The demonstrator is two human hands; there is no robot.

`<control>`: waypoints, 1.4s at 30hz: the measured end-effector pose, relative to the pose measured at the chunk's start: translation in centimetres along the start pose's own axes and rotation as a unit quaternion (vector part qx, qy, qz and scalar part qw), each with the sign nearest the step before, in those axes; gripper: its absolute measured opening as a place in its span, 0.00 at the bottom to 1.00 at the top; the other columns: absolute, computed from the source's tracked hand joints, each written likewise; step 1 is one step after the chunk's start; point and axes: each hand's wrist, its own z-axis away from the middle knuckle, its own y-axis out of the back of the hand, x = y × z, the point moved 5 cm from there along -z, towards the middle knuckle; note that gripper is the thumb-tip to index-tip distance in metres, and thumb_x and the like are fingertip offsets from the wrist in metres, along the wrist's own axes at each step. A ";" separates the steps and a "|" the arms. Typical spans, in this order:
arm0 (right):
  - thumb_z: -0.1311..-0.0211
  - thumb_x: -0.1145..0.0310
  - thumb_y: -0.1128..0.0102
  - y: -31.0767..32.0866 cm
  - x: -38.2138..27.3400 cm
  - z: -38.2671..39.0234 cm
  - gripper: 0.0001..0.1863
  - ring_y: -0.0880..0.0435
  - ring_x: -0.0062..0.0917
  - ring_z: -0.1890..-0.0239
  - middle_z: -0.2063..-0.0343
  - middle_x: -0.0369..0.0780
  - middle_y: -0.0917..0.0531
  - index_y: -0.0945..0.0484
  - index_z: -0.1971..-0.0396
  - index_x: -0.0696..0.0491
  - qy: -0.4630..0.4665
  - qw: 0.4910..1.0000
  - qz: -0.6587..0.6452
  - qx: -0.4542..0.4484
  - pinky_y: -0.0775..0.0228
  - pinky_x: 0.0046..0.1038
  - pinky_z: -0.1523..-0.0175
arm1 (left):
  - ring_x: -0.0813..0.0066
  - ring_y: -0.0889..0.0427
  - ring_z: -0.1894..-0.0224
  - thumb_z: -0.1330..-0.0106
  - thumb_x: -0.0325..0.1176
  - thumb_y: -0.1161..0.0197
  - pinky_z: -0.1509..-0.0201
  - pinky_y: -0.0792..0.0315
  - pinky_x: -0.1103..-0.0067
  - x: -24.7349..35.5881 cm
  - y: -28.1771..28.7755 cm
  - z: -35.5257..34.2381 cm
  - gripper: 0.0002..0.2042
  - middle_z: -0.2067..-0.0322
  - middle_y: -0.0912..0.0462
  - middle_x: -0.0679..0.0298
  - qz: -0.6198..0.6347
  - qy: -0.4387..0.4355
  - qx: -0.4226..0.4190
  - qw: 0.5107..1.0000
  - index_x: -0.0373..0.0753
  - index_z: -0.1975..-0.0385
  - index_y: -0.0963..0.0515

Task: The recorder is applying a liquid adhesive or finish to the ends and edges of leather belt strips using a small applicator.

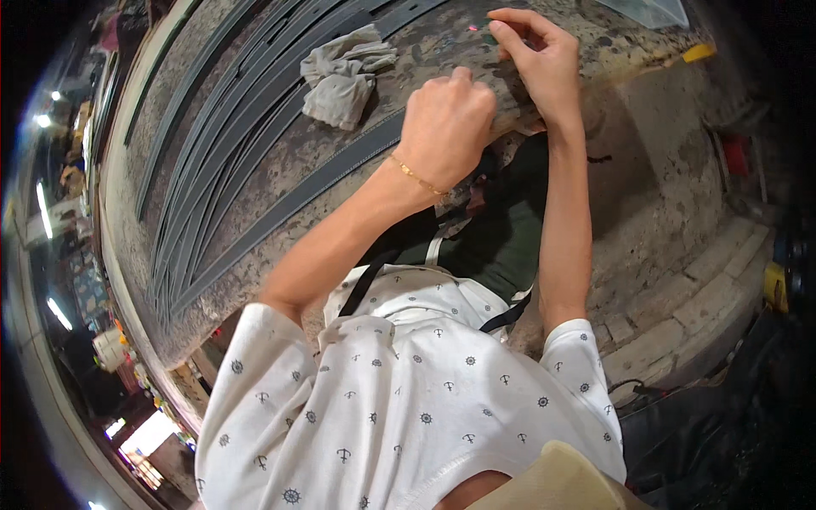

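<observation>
A long dark grey strap (319,174) with a stitched edge runs from the lower left of the worktable up to my left hand (449,123). That hand is closed in a fist over the strap's end, and its fingertips are hidden under it. Farther right and higher, my right hand (544,59) pinches thumb and forefinger together. Something small and dark shows at those fingertips, too small to make out, with a tiny pink spot (473,28) beside it. A crumpled pale grey cloth (344,76) lies on the table left of my left hand.
Several more grey straps (229,127) lie bunched along the left of the stained worktable (246,204). A clear plastic piece (654,10) sits at the far right, near a yellow object (699,53) on the table's edge. Dark green fabric (501,212) covers my lap.
</observation>
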 end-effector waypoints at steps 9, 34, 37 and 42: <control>0.36 0.71 0.34 0.4 0.2 0.0 0.08 0.23 0.11 0.72 0.70 0.30 0.16 0.14 0.58 0.55 -0.001 1.000 0.020 -0.003 0.33 0.16 0.66 | 0.51 0.18 0.62 0.40 0.25 0.38 0.59 0.23 0.64 -2.1 -0.6 1.5 0.06 0.65 0.21 0.49 0.102 0.041 0.051 0.993 0.29 0.67 0.24; 0.36 0.73 0.34 0.2 -0.3 0.6 0.08 0.24 0.11 0.75 0.73 0.30 0.18 0.14 0.58 0.57 -0.032 0.999 0.014 0.019 0.34 0.16 0.70 | 0.60 0.19 0.64 0.41 0.20 0.33 0.64 0.24 0.68 -1.6 -1.7 3.1 0.05 0.58 0.27 0.55 0.129 0.050 0.203 0.969 0.32 0.67 0.22; 0.36 0.74 0.34 -0.1 -0.7 1.0 0.09 0.21 0.12 0.72 0.71 0.32 0.17 0.15 0.57 0.58 -0.070 0.998 0.005 -0.002 0.30 0.16 0.67 | 0.59 0.19 0.64 0.41 0.20 0.33 0.63 0.24 0.69 -1.8 -1.4 3.4 0.05 0.58 0.27 0.55 0.153 0.090 0.195 0.965 0.32 0.67 0.22; 0.37 0.75 0.34 -0.2 -1.4 2.2 0.09 0.19 0.13 0.70 0.70 0.33 0.15 0.16 0.58 0.59 -0.098 0.994 0.011 -0.039 0.26 0.16 0.64 | 0.59 0.20 0.63 0.42 0.20 0.34 0.62 0.24 0.70 -1.4 -1.6 3.4 0.06 0.60 0.27 0.54 0.147 0.106 0.203 0.962 0.32 0.66 0.22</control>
